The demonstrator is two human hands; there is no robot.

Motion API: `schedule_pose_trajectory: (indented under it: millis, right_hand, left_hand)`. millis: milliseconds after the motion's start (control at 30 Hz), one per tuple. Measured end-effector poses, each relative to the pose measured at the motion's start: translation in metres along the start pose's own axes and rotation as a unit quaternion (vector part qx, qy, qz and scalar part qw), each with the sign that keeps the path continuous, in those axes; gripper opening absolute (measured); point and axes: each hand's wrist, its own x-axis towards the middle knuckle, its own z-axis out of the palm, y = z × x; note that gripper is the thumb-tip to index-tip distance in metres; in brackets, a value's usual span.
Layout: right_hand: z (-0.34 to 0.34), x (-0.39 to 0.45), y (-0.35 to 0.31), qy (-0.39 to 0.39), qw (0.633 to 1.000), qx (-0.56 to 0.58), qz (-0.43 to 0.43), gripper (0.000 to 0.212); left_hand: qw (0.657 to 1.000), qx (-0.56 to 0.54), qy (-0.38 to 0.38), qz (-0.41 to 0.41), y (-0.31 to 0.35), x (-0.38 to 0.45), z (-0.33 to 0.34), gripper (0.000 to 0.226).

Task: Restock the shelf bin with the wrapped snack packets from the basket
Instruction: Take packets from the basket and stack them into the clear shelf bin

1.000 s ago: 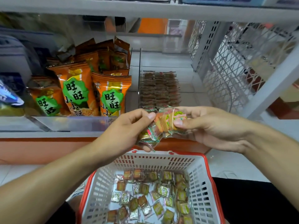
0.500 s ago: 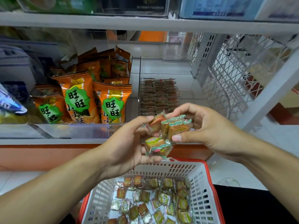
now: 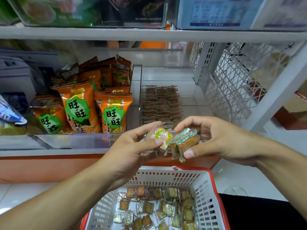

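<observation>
I see orange snack bags (image 3: 93, 103) with green labels, standing packed in a clear bin, front two upright. Left of the orange snack bags: a blue-and-white packet (image 3: 10, 113), partly cut off by the frame edge. Above them: white shelf board (image 3: 149, 34) carrying clear boxes (image 3: 93, 12) of blurred goods. Well to the right of them: white lattice side panel (image 3: 232, 83) on a perforated upright. Below them: orange base strip (image 3: 49, 168), then white floor tiles (image 3: 240, 178).

We see even, bright, soft light with faint shadows. The shelf (image 3: 149, 34) edges bow from wide-angle distortion, glare whitens the clear bin front (image 3: 74, 141), and the upper boxes blur.
</observation>
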Motion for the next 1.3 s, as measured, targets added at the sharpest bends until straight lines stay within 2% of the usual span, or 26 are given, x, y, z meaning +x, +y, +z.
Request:
schedule_pose_trajectory:
  millis: [133, 267, 367, 567, 633, 733, 800, 933, 1033, 1200, 1300]
  right_hand:
    - [0.010, 0.002, 0.007, 0.026, 0.998, 0.046, 0.032, 0.049]
    - [0.016, 0.004, 0.009, 0.051, 0.990, 0.105, 0.076, 0.051]
    - [0.013, 0.003, 0.004, 0.083, 0.986, 0.121, 0.076, 0.055]
    - [0.017, 0.001, 0.005, 0.083, 0.985, 0.113, 0.095, 0.047]
    - [0.018, 0.000, 0.006, 0.086, 0.989, 0.079, 0.089, 0.051]
    - [0.019, 0.000, 0.007, 0.112, 0.988, -0.085, 0.071, 0.057]
    - [0.020, 0.002, 0.007, 0.130, 0.977, -0.155, 0.064, 0.057]
    - [0.019, 0.003, 0.006, 0.124, 0.973, -0.185, 0.050, 0.048]
    - [0.019, 0.001, 0.005, 0.112, 0.979, -0.163, 0.054, 0.050]
    - [0.019, 0.003, 0.006, 0.165, 0.982, -0.069, 0.066, 0.079]
    - [0.019, 0.005, 0.006, 0.208, 0.977, 0.026, 0.044, 0.083]
  left_hand:
    - [0.999, 0.010, 0.024, 0.023, 0.001, 0.003, 0.000, 0.041]
    - [0.992, 0.106, 0.053, 0.050, -0.003, 0.005, -0.002, 0.042]
    - [0.974, 0.185, 0.095, 0.087, -0.004, 0.005, -0.002, 0.048]
    - [0.967, 0.227, 0.070, 0.089, -0.007, 0.002, 0.001, 0.040]
    - [0.963, 0.241, 0.073, 0.092, -0.007, 0.001, 0.002, 0.039]
    - [0.954, 0.273, 0.074, 0.097, -0.006, -0.002, 0.006, 0.039]
    - [0.949, 0.289, 0.084, 0.096, -0.007, -0.004, 0.008, 0.039]
    - [0.965, 0.253, 0.043, 0.050, -0.007, -0.007, 0.010, 0.031]
    - [0.971, 0.236, 0.032, 0.021, -0.009, -0.008, 0.011, 0.031]
    - [0.982, 0.186, 0.025, -0.013, -0.009, -0.004, 0.010, 0.043]
    - [0.992, 0.122, 0.020, -0.021, -0.005, -0.004, 0.011, 0.040]
